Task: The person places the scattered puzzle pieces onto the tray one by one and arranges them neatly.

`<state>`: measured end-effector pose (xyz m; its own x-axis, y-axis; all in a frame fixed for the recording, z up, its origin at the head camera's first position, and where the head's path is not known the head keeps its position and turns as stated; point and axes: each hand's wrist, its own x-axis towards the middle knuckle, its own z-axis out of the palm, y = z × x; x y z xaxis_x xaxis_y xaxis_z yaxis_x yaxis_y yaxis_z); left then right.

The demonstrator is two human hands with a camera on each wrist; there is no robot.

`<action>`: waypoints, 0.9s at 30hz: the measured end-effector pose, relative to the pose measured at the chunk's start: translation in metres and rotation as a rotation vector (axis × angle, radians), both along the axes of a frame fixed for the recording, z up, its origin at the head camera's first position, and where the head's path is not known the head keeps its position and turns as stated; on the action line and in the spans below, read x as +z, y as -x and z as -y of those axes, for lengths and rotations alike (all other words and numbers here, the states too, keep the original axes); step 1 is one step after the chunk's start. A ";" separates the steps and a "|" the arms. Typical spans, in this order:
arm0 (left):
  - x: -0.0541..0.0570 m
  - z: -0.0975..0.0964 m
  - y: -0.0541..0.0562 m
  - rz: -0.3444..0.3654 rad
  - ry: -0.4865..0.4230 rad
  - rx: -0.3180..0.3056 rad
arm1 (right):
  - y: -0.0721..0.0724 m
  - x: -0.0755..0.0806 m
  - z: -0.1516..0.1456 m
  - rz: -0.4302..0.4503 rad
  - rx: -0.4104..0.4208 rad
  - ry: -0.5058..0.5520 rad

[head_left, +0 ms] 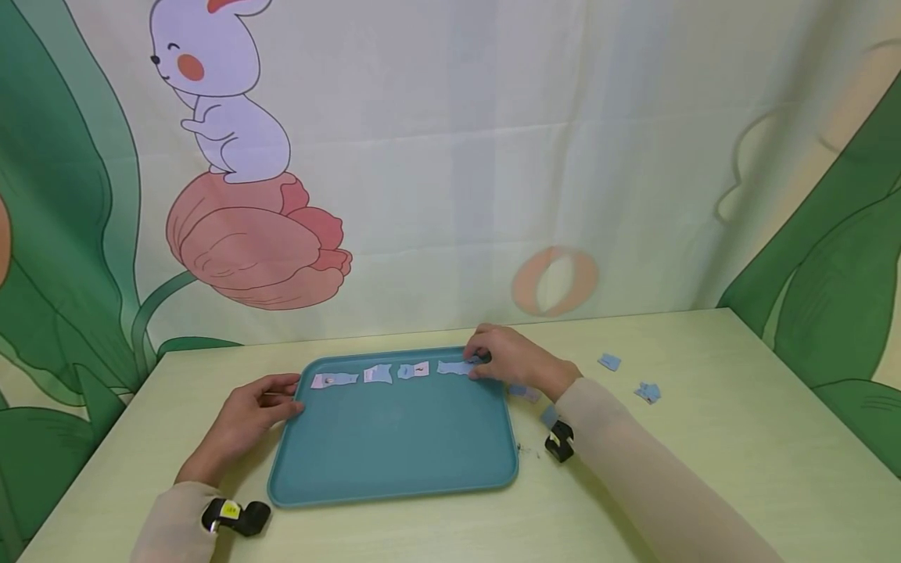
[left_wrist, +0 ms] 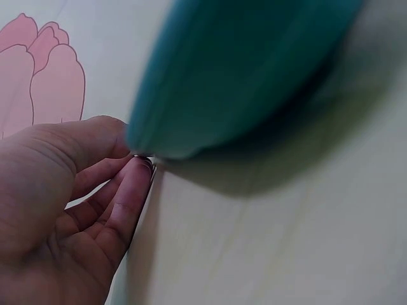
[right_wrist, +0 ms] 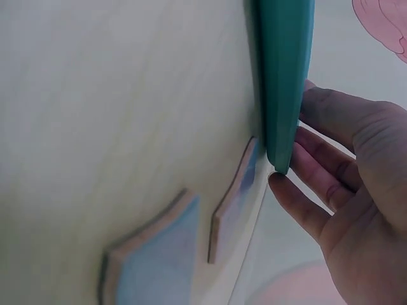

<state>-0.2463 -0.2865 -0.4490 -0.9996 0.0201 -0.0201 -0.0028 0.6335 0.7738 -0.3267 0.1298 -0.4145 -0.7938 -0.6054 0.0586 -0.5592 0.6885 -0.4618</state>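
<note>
My left hand (head_left: 249, 414) grips the left rim of a teal tray (head_left: 394, 446), thumb on top and fingers at the outer side. In the left wrist view the thumb and a fingertip meet at the tray's edge (left_wrist: 191, 136). At the tray's back right corner my right hand (head_left: 514, 360) has its thumb and fingertips at a light blue puzzle piece (head_left: 454, 367), partly covering it. More jigsaw pieces (head_left: 334, 380) lie in a row along the tray's back edge, in small groups. In the right wrist view, the tray's side (right_wrist: 283, 82) hides the right fingertips.
On the table (head_left: 619, 477) right of the tray lie loose puzzle pieces (head_left: 609, 362), with a small cluster (head_left: 648, 392) farther right. Others (head_left: 524, 392) sit beside the tray under the right forearm. A curtain printed with a rabbit (head_left: 239, 133) hangs behind the table.
</note>
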 end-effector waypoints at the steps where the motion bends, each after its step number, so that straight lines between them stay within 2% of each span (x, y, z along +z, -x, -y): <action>1: 0.000 0.000 0.000 -0.001 -0.001 -0.001 | -0.001 0.000 -0.001 -0.006 0.000 0.005; 12: 0.002 -0.001 0.000 0.009 0.003 0.006 | -0.012 0.005 -0.020 -0.052 -0.012 0.083; 27: 0.001 -0.002 -0.002 0.002 0.012 0.004 | -0.032 0.013 -0.067 -0.066 -0.077 0.208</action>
